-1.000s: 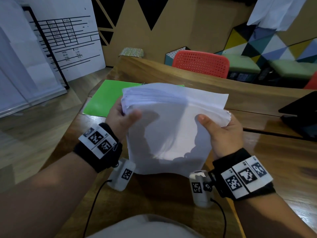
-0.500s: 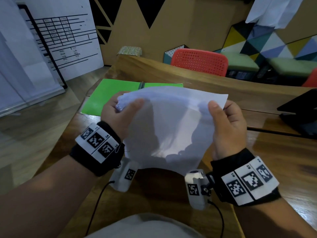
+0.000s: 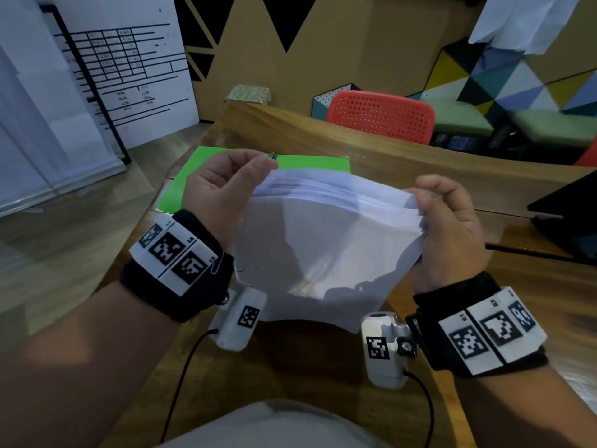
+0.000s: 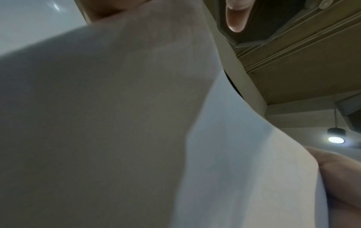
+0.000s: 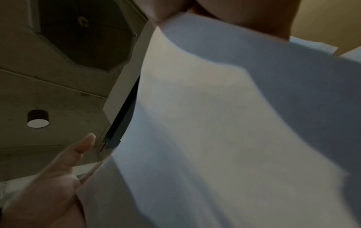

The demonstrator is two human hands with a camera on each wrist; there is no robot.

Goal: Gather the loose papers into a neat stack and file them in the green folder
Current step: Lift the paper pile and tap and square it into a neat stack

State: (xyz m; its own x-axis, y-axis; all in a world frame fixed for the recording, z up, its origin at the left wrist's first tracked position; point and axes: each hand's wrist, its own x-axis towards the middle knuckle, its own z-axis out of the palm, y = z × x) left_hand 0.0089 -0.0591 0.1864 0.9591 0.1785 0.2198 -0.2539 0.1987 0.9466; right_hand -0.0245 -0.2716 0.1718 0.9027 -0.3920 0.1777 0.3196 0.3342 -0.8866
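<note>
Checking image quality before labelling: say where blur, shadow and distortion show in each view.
Head view: dim room, wide-angle bending at the edges, hand shadows across the paper stack. Left wrist view: papers soft, close, filling most of the frame. Right wrist view: blurred papers, shaded.

The papers (image 3: 326, 240) between my hands were plain white, the folder (image 3: 190, 176) behind them bright green on the brown wooden table (image 3: 533, 286), my wristbands (image 3: 181, 263) black with black-and-white square markers, and the chair (image 3: 381, 116) red with small dots.
</note>
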